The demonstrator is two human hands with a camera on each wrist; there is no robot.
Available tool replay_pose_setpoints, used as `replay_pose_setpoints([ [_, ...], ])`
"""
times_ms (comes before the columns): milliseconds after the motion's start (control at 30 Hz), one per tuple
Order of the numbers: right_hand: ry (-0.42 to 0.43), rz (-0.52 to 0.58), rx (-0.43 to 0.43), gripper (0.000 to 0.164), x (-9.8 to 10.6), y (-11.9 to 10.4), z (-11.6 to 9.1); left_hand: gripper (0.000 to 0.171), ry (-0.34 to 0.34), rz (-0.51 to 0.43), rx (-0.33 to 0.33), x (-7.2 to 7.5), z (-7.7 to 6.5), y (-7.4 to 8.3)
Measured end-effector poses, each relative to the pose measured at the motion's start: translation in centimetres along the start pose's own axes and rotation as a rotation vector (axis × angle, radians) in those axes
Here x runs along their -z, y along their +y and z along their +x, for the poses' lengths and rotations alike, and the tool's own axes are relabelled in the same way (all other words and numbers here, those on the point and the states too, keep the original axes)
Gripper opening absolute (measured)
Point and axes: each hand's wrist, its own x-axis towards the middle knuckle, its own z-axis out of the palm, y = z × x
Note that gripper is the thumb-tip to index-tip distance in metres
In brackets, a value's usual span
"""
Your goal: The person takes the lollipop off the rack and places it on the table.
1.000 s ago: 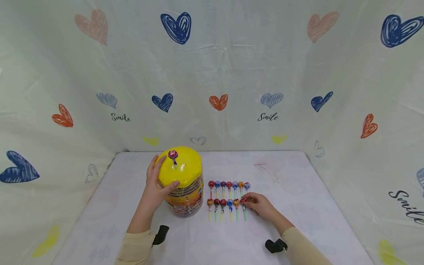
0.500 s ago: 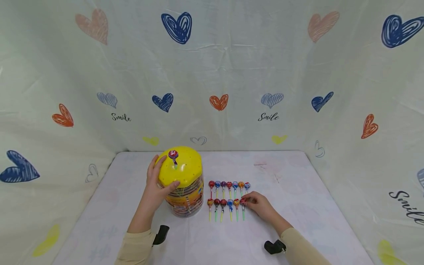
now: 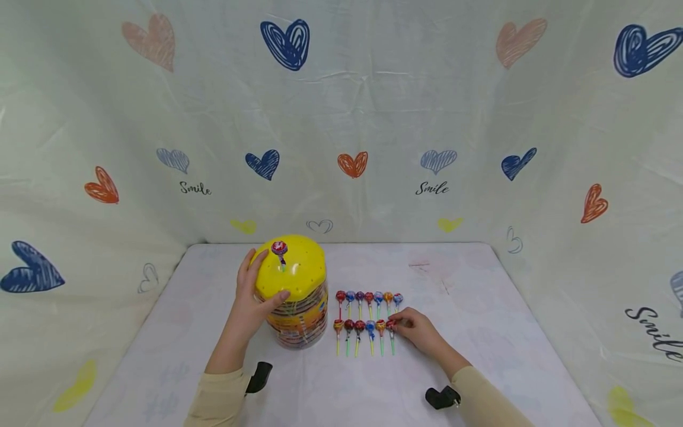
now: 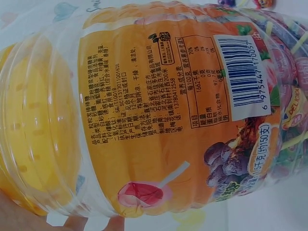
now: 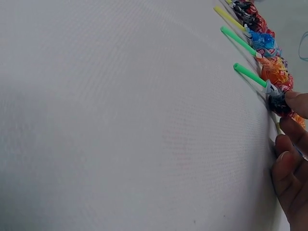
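Note:
A large clear plastic jar with a yellow lid and an orange label stands left of centre. My left hand holds it by the lid, thumb at the near side and fingers round the left edge. Beside the jar, wrapped lollipops lie in two rows, a far row and a near row, heads pointing away. My right hand pinches the head of the rightmost lollipop in the near row; its green stick lies close over the table in the right wrist view.
The white-covered table reaches back to a hanging sheet printed with hearts. A lollipop shape shows on top of the lid. More wrapped lollipops show inside the jar. A black wrist device sits by the right sleeve.
The right hand has shifted the rightmost lollipop of the near row slightly left, closer to its neighbour, then stayed nearly still. The left hand and the jar have not visibly moved.

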Motion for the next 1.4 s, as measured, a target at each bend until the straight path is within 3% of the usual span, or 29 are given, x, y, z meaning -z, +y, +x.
replay_pose_setpoints([
  [300,0.022,-0.001,-0.005,0.018,0.0,0.0,0.0,0.088,0.005,0.002,0.002,0.0,0.1,-0.3],
  [467,0.049,0.031,-0.003,0.02,0.5,-1.3,0.3,0.087,0.003,-0.005,-0.003,0.0,0.1,-0.1],
  [800,0.103,0.229,0.177,0.02,2.0,-7.9,1.4,0.087,0.0,-0.008,0.006,0.0,0.0,0.0],
  [1133,0.062,0.46,0.318,0.022,1.9,-15.0,2.2,0.09,0.0,-0.016,0.048,0.1,-0.1,-0.2],
  [1400,0.004,0.491,0.404,0.02,1.3,-19.6,3.2,0.089,-0.003,-0.045,0.021,-0.1,-0.1,-0.3],
])
